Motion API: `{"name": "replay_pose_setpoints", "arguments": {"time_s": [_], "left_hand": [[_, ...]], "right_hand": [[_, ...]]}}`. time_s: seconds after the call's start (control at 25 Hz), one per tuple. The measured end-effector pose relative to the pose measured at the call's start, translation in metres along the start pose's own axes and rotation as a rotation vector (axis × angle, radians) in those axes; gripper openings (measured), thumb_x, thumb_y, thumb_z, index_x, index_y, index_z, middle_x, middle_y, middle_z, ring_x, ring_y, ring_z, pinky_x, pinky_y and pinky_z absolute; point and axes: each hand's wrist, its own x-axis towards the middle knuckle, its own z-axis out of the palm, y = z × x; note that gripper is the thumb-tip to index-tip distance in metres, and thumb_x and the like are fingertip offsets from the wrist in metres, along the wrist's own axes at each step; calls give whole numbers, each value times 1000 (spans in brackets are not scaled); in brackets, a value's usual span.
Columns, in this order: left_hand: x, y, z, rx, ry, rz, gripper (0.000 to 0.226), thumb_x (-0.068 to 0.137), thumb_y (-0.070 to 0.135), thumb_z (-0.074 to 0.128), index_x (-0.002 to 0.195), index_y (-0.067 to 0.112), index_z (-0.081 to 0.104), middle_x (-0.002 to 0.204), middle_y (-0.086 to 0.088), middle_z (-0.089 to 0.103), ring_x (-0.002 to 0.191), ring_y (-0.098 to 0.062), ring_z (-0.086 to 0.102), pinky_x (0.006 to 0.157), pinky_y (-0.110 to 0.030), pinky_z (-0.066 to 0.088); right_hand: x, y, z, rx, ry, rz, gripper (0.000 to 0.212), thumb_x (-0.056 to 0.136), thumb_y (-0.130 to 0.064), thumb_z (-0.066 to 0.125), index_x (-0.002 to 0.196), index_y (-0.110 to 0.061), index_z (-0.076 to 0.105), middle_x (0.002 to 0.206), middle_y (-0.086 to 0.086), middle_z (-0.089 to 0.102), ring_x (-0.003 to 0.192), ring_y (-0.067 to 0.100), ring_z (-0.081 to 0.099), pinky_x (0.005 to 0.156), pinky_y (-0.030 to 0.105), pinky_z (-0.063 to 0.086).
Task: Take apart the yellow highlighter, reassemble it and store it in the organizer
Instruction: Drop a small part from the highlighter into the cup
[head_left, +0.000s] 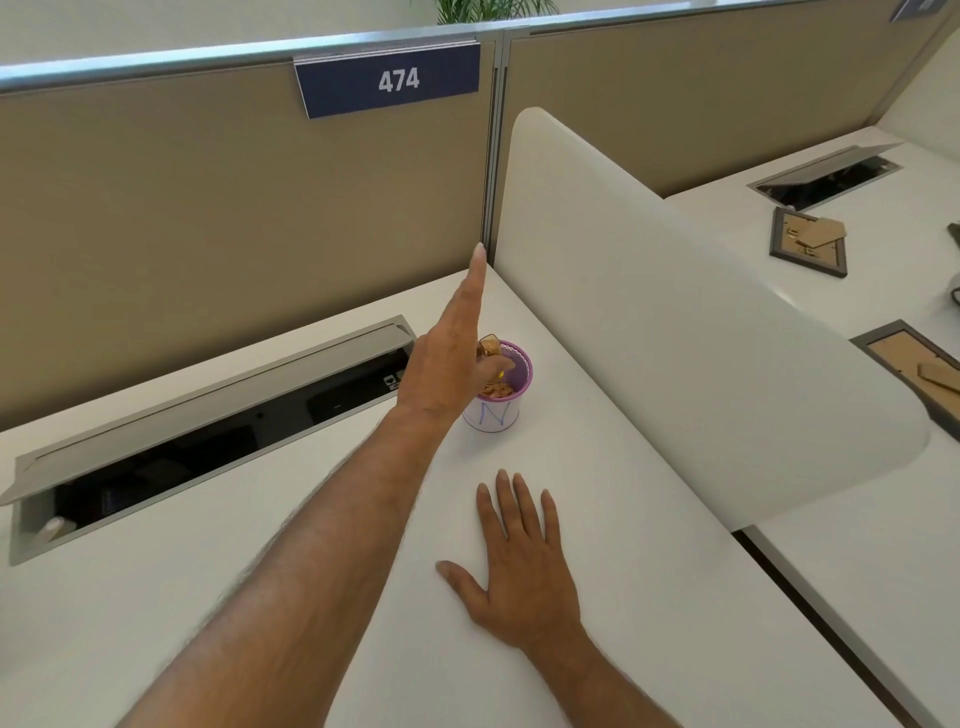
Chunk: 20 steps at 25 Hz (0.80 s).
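The left hand (447, 358) reaches over the purple mesh cup (501, 392) on the white desk (597, 519), fingers straight out, thumb dipping to the cup's rim; it holds nothing that shows. A speck of yellow, the highlighter (500, 372), sits inside the cup beside brown clips. The right hand (519, 566) lies flat and spread on the desk, empty
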Motion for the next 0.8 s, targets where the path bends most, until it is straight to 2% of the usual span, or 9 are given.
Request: {"name": "replay_pose_setpoints", "arguments": {"time_s": [0.08,0.12,0.16,0.28,0.32,0.44,0.6,0.68,0.8], "left_hand": [[0,-5,1,51,-34,65,82,74,13,84,144,24,43,150,-4,50,91,-32,69,82,-41,59],[-1,-7,2,71,-38,110,56,77,15,83,128,13,61,149,-5,51,97,-32,69,84,-43,58],[-2,-7,0,79,-35,121,46,78,16,82,121,9,66,146,-7,54,101,-32,68,86,-42,58],[-3,-6,-1,-6,16,31,97,72,14,87,150,29,30,140,-9,59,95,-28,69,82,-37,57],[-3,-6,-1,-22,12,25,99,71,12,87,149,31,30,143,-6,55,92,-27,68,80,-36,58],[-4,-10,-2,84,-57,116,41,74,14,85,112,9,69,150,-3,51,99,-30,69,83,-37,58],[-5,-10,1,14,-42,39,85,75,16,85,146,23,39,126,-7,67,96,-27,68,86,-39,58],[-4,-9,3,-6,-38,9,90,74,18,86,148,24,35,105,-7,73,89,-27,69,82,-39,60],[-5,-7,4,-94,-16,-3,95,74,16,86,151,27,30,100,-5,74,88,-21,68,83,-35,59]], "right_hand": [[0,0,0,0,-4,4,90,89,-79,27,156,-20,14,166,7,10,153,24,0,120,56,7],[0,0,1,2,-5,7,90,89,-79,27,156,-20,14,166,7,10,153,24,-1,120,56,6],[0,0,1,2,-8,7,90,89,-79,26,156,-20,13,166,7,9,153,24,-1,120,56,6],[0,0,0,9,-7,4,90,89,-79,26,156,-20,13,166,7,9,153,24,-1,120,56,7],[0,0,0,10,-5,4,90,89,-79,26,156,-20,13,166,7,10,153,24,0,120,56,8],[-1,0,-1,2,-1,0,89,90,-78,27,156,-20,15,166,7,11,153,23,0,120,56,9],[0,0,0,-7,-4,-1,89,90,-78,28,155,-19,17,166,8,12,153,24,0,120,56,8],[0,-1,1,-10,-8,-3,90,89,-79,27,155,-19,16,166,7,10,153,24,-1,120,56,6],[-1,-1,-4,2,-23,0,90,89,-80,26,156,-20,15,166,6,7,153,24,-1,120,54,4]]}}
